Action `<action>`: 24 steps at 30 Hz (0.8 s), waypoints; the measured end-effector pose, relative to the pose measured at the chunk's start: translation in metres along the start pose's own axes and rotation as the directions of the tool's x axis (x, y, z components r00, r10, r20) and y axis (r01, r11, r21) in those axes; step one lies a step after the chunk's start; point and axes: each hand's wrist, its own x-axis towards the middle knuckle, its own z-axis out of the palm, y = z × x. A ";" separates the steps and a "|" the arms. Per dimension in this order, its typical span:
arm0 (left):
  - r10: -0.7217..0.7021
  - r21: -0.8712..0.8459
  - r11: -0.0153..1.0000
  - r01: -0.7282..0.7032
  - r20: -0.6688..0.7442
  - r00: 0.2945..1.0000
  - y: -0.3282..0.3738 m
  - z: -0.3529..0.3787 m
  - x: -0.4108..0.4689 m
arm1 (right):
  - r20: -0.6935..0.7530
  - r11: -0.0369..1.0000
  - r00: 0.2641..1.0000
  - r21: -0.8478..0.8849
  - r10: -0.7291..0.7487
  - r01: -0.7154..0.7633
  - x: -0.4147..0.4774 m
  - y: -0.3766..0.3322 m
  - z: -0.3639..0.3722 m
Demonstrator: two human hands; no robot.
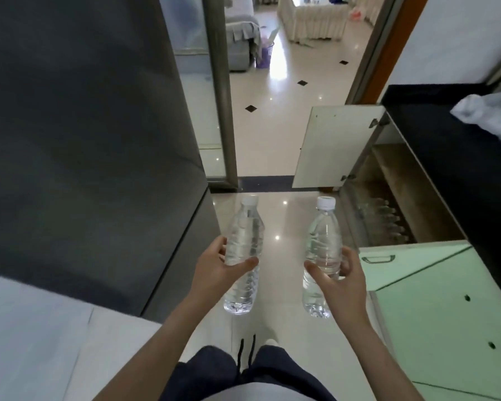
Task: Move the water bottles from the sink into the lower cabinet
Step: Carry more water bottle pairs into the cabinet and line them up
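The left hand (214, 269) holds one bottle (245, 235), the right hand (340, 283) the other bottle (324, 235), fingers (245, 263) curled round, upright over the floor (284, 224) near the open cabinet (394, 172). Crouch; stand them beside the row (386, 218) inside, clear of the door (336, 146).

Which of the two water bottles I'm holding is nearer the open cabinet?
The water bottle in the right hand; the lower cabinet opens on that side, the bottle in the left hand is farther.

Left hand (214, 264) gripping bottle (245, 250), right hand (342, 280) gripping second bottle (323, 256)
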 end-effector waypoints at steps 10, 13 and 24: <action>-0.064 0.066 0.996 0.058 0.100 0.993 0.033 0.040 0.177 | -0.064 0.995 0.994 0.029 0.093 -0.092 0.153 0.000 0.033; -0.022 0.105 0.994 0.002 0.190 0.981 0.048 0.053 0.246 | -0.155 0.992 0.980 0.035 0.128 -0.124 0.196 -0.005 0.047; 0.145 0.134 0.955 -0.263 0.565 0.812 0.182 0.127 0.469 | -0.584 0.960 0.763 0.200 0.278 -0.197 0.322 -0.058 0.052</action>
